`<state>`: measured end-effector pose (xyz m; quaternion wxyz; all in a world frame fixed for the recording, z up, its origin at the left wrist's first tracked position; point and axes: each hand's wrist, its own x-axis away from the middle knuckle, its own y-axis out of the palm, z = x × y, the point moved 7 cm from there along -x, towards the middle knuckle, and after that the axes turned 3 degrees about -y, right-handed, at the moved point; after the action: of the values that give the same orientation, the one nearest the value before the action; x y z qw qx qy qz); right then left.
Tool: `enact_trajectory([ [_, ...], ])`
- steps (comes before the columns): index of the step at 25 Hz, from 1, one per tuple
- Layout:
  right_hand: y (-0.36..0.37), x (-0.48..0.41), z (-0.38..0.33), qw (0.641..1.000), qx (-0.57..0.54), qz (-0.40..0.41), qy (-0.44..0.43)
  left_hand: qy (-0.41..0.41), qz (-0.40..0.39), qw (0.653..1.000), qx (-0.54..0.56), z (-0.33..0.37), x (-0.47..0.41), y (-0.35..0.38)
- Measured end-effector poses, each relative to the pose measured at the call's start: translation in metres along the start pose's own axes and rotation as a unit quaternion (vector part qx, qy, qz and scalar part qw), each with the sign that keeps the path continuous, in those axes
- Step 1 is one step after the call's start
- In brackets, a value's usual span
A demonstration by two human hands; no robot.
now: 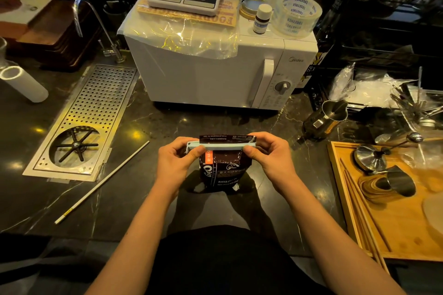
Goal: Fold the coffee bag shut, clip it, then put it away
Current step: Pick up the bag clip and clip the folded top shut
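Coffee bag stands upright on the dark counter, center of frame, just below the white microwave. A pale blue clip runs across its folded top. Left hand pinches the clip's left end w/ thumb & fingers; right hand pinches the right end — bag hangs between the two hands, both closed on the clip. Thin white stick lies on the counter lower left, well apart from the bag.

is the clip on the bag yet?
Yes, the pale blue clip spans the folded top of the coffee bag, with the left hand and right hand pinching its ends.
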<state>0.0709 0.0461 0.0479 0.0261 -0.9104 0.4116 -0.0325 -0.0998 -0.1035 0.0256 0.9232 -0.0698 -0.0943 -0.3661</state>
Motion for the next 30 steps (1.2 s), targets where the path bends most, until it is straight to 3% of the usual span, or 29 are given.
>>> enact_trajectory([
  [3, -0.001, 0.0, -0.008, 0.999, 0.026, -0.018, -0.019, 0.027, -0.014, 0.998, -0.048, 0.013, 0.003, -0.001],
  [7, 0.007, -0.003, -0.024, 0.988, 0.128, -0.058, -0.071, 0.125, -0.05, 0.981, -0.138, 0.044, 0.004, 0.013],
  [13, 0.022, -0.011, -0.047, 0.953, 0.244, -0.025, -0.176, 0.221, -0.032, 0.954, -0.201, 0.068, 0.002, 0.03],
  [23, 0.034, -0.008, -0.047, 0.915, 0.369, 0.038, -0.162, 0.257, -0.023, 0.939, -0.228, 0.07, 0.004, 0.041],
  [30, 0.02, -0.01, -0.04, 0.939, 0.314, 0.038, -0.136, 0.196, -0.034, 0.959, -0.204, 0.06, -0.003, 0.025],
])
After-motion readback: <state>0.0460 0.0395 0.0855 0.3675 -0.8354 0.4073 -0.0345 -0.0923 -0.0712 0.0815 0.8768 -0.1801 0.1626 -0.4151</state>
